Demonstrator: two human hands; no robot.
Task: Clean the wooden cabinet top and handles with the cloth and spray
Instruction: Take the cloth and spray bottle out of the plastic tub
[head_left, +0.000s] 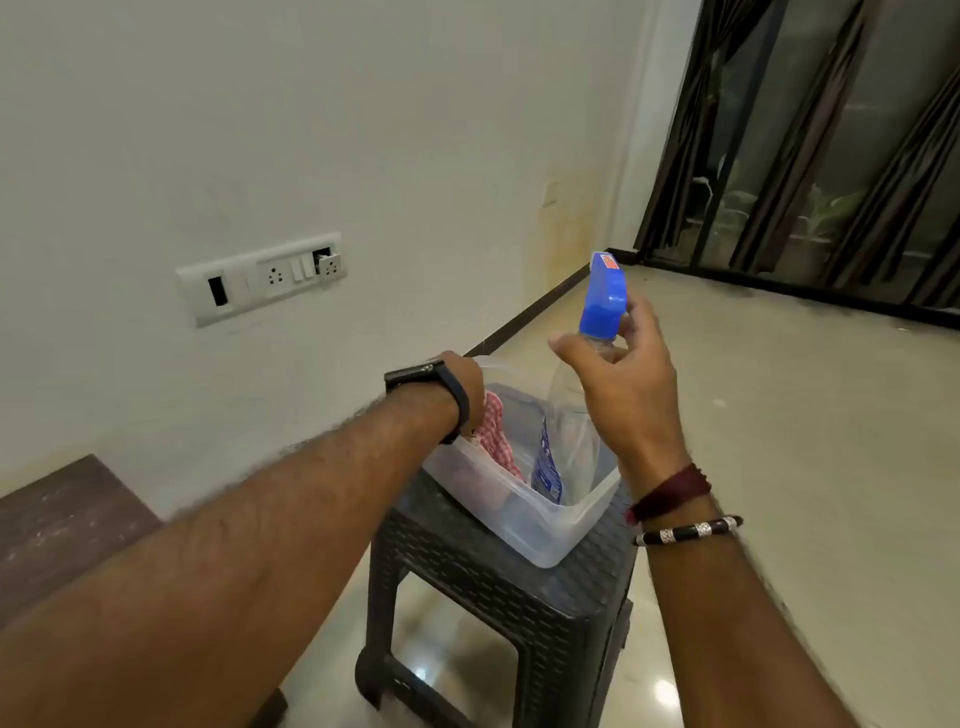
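Right now my right hand (618, 384) has its fingers wrapped on the spray bottle (576, 415) neck, base still in the clear tub (519, 519) on the stool (519, 597). Left hand (462, 384) dips onto the checked cloth (496, 431); fingers hidden, grip unclear. Cabinet top (62, 519) cut off near left.

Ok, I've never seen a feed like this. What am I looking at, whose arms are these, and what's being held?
There is no machine here. This is a single wide-angle camera worn on a person's head, looking down along their own bare arms. The right hand is closed round the neck of a clear spray bottle with a blue trigger head, its base inside a clear plastic tub. The left hand reaches into the same tub at a red checked cloth; whether it grips the cloth is hidden. The tub stands on a dark woven-look stool. At the lower left is a corner of the wooden cabinet top.
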